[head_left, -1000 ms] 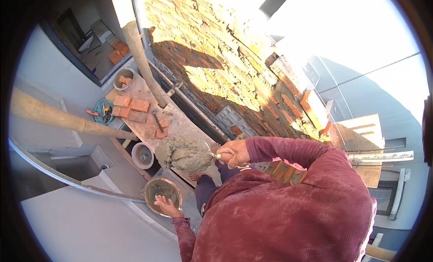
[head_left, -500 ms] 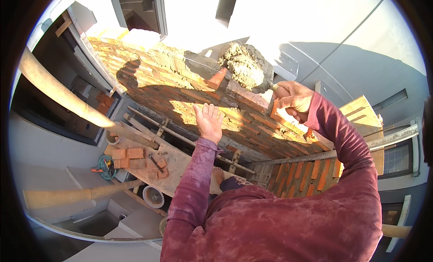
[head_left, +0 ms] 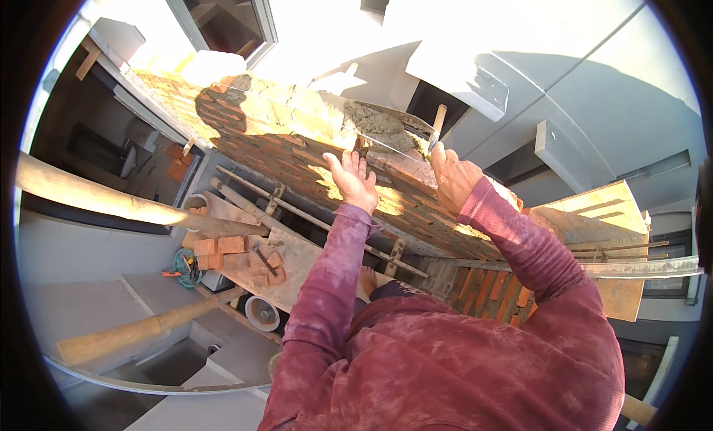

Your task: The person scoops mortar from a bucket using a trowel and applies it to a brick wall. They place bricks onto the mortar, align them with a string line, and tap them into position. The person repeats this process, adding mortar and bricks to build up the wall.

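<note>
My right hand (head_left: 454,180) is closed around a trowel (head_left: 440,121), whose pale handle sticks up above my fingers. The trowel's blade is hard to make out beside the grey mortar (head_left: 382,125) on top of the brick wall (head_left: 290,160). Fingers spread and palm turned up, my left hand (head_left: 353,182) is empty, just in front of the wall face. Above its fingertips a small dark brick end (head_left: 362,144) shows at the wall's top edge. A thin taut string (head_left: 386,144) runs along that edge.
Below left, loose bricks (head_left: 232,245) and a dark-handled tool (head_left: 265,262) lie on a plank platform (head_left: 301,256). Near them are a white bucket (head_left: 262,313) and a coiled green hose (head_left: 182,268). Bamboo poles (head_left: 111,201) cross the left side. A wooden board (head_left: 594,216) stands at right.
The mortar heap, lifted high half a second ago, now lies spread low along the wall top. My right hand has turned, bringing the trowel handle upright. My left hand has shifted slightly right.
</note>
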The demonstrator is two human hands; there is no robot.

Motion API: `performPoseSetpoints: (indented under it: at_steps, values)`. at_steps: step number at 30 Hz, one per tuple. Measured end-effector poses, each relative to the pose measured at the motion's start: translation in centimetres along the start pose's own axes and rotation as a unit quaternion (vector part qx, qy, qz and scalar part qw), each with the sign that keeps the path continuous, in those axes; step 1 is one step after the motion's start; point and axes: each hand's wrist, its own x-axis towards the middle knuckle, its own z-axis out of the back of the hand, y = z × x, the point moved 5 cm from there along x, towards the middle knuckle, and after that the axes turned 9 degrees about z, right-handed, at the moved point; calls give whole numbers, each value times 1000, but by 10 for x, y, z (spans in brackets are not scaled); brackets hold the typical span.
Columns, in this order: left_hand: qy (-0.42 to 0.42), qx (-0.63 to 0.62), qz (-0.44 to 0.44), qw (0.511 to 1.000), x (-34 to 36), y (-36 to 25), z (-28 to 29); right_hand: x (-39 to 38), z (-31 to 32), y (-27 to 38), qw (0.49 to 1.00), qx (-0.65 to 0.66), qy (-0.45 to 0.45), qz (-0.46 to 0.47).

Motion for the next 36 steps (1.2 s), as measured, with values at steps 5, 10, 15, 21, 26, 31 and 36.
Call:
performPoseSetpoints:
  at_steps: [5, 10, 15, 21, 26, 31, 36]
  values:
    - [13, -2, 15, 1000, 0, -5, 12, 2, 3, -16, 993, 80, 79, -46]
    - [80, 0, 37, 996, 3, -12, 21, -21, 49, -14, 988, 145, -23, -39]
    - [72, -35, 75, 994, -1, -16, 9, 4, 12, -8, 988, 62, 106, -93]
    - [98, -57, 113, 987, 2, -23, 18, 22, 83, 4, 983, -64, 146, -88]
    - [120, -64, 153, 979, 4, -27, 18, 40, 140, 8, 961, -226, 138, -78]
    - [134, -57, 180, 973, 3, -28, 12, 77, 84, 26, 948, -264, 178, -5]
    - [133, -65, 186, 971, 6, -34, 18, 88, 119, 31, 937, -279, 211, -20]
